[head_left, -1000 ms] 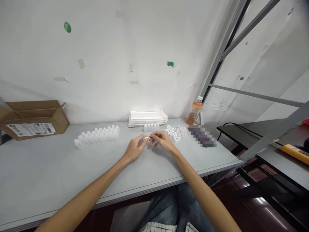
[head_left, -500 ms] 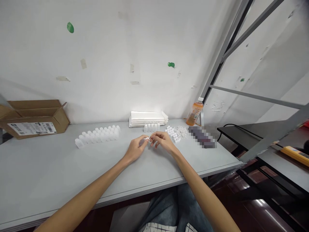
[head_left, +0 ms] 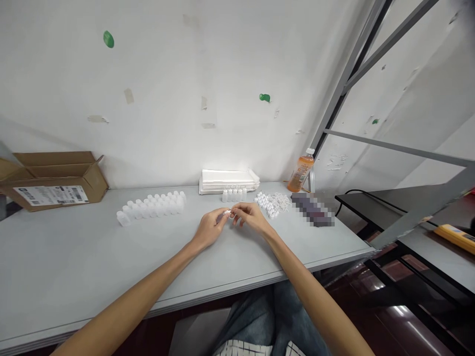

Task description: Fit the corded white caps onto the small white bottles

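Note:
My left hand [head_left: 208, 229] and my right hand [head_left: 249, 217] meet above the middle of the grey table [head_left: 74, 267]. Both pinch a small white bottle [head_left: 226, 213] between their fingertips, the left at its body, the right at its tip. A double row of several white bottles [head_left: 152, 207] stands to the left of my hands. A short row of small bottles [head_left: 233, 195] stands just behind them. To the right lies a heap of white caps and loops [head_left: 272, 202].
A stack of white sheets [head_left: 227, 180] lies against the wall. An open cardboard box [head_left: 52, 180] sits at the far left. An orange drink bottle [head_left: 300, 171] stands by the grey metal frame [head_left: 334, 104]. A blurred dark patch [head_left: 312, 209] lies near the table's right end.
Both hands stay together on the small bottle with only slight finger movement. The view has shifted a little.

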Available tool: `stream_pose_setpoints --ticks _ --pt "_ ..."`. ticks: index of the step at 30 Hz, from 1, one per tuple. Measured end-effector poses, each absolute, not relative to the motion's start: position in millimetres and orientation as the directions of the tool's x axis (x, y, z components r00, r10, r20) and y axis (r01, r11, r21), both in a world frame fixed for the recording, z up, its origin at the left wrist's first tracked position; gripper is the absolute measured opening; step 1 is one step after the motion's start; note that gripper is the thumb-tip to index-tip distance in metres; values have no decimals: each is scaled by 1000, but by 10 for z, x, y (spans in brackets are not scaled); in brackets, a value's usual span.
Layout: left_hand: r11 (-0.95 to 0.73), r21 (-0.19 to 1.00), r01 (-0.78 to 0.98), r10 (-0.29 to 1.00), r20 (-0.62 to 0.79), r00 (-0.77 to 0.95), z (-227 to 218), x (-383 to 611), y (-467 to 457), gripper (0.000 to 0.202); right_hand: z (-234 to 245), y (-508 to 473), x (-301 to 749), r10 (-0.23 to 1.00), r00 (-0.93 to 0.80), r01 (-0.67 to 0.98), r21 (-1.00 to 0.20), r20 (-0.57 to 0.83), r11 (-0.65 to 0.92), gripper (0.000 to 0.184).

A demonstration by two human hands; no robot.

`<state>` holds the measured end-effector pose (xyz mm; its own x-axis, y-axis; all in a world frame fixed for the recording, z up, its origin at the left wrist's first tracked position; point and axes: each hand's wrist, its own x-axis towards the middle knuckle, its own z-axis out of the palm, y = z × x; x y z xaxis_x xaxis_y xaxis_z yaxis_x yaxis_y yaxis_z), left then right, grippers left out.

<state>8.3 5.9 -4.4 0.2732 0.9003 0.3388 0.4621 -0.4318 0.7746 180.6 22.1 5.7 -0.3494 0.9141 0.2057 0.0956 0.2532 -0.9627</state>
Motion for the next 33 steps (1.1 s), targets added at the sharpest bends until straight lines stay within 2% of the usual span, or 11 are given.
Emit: stream_pose_setpoints --ticks 12,18,25,33 --pt "-470 714 519 880 337 334 -58 68 93 39 49 184 1783 902 -404 128 -967 152 221 34" --pt "-477 697 536 876 325 357 -41 59 117 39 31 199 1793 896 -424 125 -971 133 203 29" --pt "-502 681 534 862 339 378 -14 86 64 42 48 243 1810 934 -264 145 -948 240 285 17" --pt "-494 508 705 865 369 340 -75 64 54 37 20 253 1829 935 -190 186 -924 301 335 17"
